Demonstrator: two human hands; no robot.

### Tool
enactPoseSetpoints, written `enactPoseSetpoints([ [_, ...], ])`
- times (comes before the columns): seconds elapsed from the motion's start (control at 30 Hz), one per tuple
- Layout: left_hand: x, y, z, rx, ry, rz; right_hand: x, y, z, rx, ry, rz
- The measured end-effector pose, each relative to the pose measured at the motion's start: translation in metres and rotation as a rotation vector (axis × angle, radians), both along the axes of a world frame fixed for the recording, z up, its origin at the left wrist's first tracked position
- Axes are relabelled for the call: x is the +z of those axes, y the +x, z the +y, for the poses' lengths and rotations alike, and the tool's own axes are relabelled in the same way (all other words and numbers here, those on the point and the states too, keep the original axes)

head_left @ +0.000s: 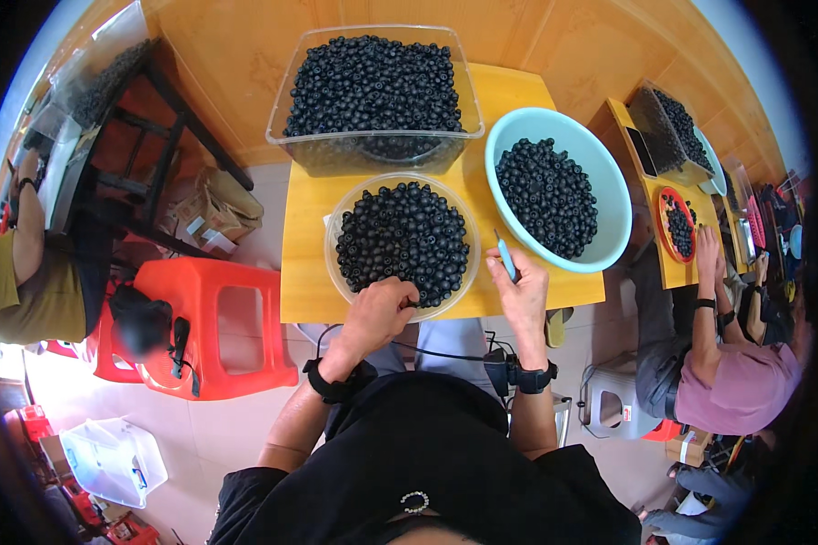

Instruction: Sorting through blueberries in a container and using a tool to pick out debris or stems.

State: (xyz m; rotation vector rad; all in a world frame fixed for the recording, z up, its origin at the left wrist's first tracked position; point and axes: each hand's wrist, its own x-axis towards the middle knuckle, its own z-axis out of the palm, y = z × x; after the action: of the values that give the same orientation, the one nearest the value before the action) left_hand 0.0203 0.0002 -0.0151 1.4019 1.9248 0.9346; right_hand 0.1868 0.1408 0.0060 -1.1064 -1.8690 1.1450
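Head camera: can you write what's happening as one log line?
left hand: picking in clear bowl of dark berries | right hand: holding small blue tool | teal bowl: partly filled

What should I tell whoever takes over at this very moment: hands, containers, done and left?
Left hand: fingers closed on a dark berry at the near rim of the round clear bowl, which is full of dark berries.
Right hand: holds a small light-blue tool upright, between the clear bowl and the pale blue basin.
The basin holds a partial layer of berries.
The clear rectangular tub behind is heaped full.
All sit on the yellow table.
Done: some berries are in the basin. Left: the full bowl and tub.
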Motion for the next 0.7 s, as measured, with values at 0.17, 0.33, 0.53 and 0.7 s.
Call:
enactPoseSetpoints([
  [0.17,-0.001,-0.004,0.003,-0.023,0.011,-0.051,0.000,-0.004,-0.003,0.038,0.013,-0.027],
  [0.33,-0.002,-0.007,0.006,-0.014,0.029,-0.207,0.000,-0.002,-0.003,0.053,0.002,-0.063],
  [0.53,0.010,-0.021,0.004,0.172,0.241,-1.393,0.013,-0.012,-0.019,0.238,0.082,-0.019],
  [0.7,0.016,-0.031,0.006,0.108,0.321,-1.593,0.036,-0.028,-0.033,0.416,0.233,0.025],
])
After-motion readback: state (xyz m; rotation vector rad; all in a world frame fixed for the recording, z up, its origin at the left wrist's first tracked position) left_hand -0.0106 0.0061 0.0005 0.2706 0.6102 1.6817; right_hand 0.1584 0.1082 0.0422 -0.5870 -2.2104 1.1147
